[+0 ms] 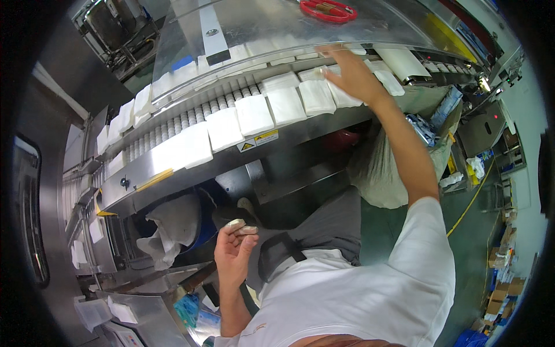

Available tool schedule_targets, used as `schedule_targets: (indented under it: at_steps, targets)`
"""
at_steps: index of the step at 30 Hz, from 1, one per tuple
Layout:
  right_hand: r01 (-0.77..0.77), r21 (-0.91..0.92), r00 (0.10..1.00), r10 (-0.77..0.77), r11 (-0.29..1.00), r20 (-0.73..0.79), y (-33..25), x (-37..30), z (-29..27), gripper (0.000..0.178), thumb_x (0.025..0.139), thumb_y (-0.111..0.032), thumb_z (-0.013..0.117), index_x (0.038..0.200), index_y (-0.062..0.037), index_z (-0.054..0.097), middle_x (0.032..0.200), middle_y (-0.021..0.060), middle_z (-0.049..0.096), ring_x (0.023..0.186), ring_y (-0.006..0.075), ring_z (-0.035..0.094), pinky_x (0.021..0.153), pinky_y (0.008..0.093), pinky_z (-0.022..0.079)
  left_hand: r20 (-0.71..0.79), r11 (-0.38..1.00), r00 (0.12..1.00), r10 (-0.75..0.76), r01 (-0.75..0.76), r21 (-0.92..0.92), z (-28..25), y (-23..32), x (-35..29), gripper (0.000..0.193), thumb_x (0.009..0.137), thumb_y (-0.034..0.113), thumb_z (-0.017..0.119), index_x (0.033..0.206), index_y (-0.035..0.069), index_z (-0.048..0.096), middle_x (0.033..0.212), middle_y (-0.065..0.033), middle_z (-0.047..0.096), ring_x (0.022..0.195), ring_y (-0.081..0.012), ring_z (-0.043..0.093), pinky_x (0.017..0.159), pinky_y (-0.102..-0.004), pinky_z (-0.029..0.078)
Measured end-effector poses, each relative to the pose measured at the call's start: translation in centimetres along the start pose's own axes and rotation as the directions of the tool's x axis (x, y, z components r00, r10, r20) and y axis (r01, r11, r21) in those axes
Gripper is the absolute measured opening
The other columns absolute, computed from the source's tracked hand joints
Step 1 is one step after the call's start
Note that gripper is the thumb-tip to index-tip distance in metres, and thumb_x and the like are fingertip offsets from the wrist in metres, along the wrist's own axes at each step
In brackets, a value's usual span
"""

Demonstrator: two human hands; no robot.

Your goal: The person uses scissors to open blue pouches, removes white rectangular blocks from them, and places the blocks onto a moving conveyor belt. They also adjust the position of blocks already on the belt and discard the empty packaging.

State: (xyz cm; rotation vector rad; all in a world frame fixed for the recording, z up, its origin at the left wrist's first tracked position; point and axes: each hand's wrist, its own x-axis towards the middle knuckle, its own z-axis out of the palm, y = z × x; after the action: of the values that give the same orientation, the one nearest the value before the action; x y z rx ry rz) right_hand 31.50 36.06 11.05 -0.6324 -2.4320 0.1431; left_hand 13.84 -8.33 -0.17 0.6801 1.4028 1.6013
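My right hand [354,75] reaches over the conveyor with its fingers stretched apart, its upper fingers at the edge of a clear cover. White folded pads lie beneath it; whether it touches one I cannot tell. A row of these white pads [254,114] lies along the conveyor's near metal edge, and a second row lies farther back, partly under the cover. Low in front of my body, my left hand [234,251] is raised with curled fingers, the thumb close against them. White coverings sit on its fingertips, and nothing else shows in it.
The clear cover [254,29] spans the far side, with a red ring-shaped item [328,10] on top. Grey rollers [191,118] run between the pad rows. A large pale sack [378,168] hangs below at right. A blue bin [211,214] stands under the conveyor.
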Motion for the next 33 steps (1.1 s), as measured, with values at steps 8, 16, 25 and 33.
schedule_targets:
  at_steps: [8, 16, 25, 33]
  targets:
    - [0.320, -0.367, 0.923, -0.199, 0.874, 0.331, 10.9, 10.9, 8.1, 0.055, 0.096, -0.030, 0.064, 0.140, 0.0013, 0.053, 0.138, 0.0237, 0.060, 0.123, 0.0387, 0.062, 0.106, 0.0486, 0.051, -0.054, 0.998, 0.997, -0.056, 0.057, 0.019, 0.4, -0.3, -0.1, 0.037, 0.099, 0.003, 0.068, 0.132, -0.003, 0.051, 0.116, -0.0149, 0.069, 0.103, -0.0188, 0.068, 0.093, -0.0306, 0.056]
    - [0.292, -0.353, 0.862, -0.085, 0.889, 0.500, 11.5, 14.8, 9.6, 0.055, 0.096, -0.028, 0.064, 0.141, 0.0020, 0.053, 0.137, 0.0219, 0.061, 0.122, 0.0368, 0.064, 0.107, 0.0487, 0.051, -0.081, 0.994, 0.993, -0.083, 0.089, 0.062, 0.0, -0.2, 0.6, 0.038, 0.097, 0.002, 0.070, 0.130, -0.002, 0.052, 0.117, -0.0151, 0.069, 0.104, -0.0195, 0.068, 0.098, -0.0322, 0.055]
    - [0.207, -0.283, 0.867, -0.042, 0.936, 0.496, 12.0, 15.1, 9.0, 0.054, 0.095, -0.025, 0.064, 0.141, 0.0028, 0.052, 0.135, 0.0199, 0.063, 0.120, 0.0347, 0.065, 0.107, 0.0488, 0.052, -0.059, 0.997, 0.998, -0.037, 0.041, 0.066, 0.0, -0.9, 0.9, 0.039, 0.098, 0.006, 0.069, 0.133, -0.001, 0.052, 0.117, -0.0143, 0.069, 0.101, -0.0178, 0.068, 0.088, -0.0289, 0.056]
    - [0.071, -0.187, 0.916, 0.010, 0.980, 0.401, 12.2, 14.8, 7.8, 0.054, 0.095, -0.022, 0.063, 0.141, 0.0035, 0.051, 0.134, 0.0180, 0.064, 0.118, 0.0327, 0.067, 0.108, 0.0489, 0.052, -0.076, 0.994, 0.996, -0.041, 0.048, 0.093, -0.2, -0.3, 0.8, 0.040, 0.098, 0.004, 0.069, 0.133, -0.002, 0.052, 0.118, -0.0157, 0.068, 0.102, -0.0189, 0.068, 0.092, -0.0306, 0.055]
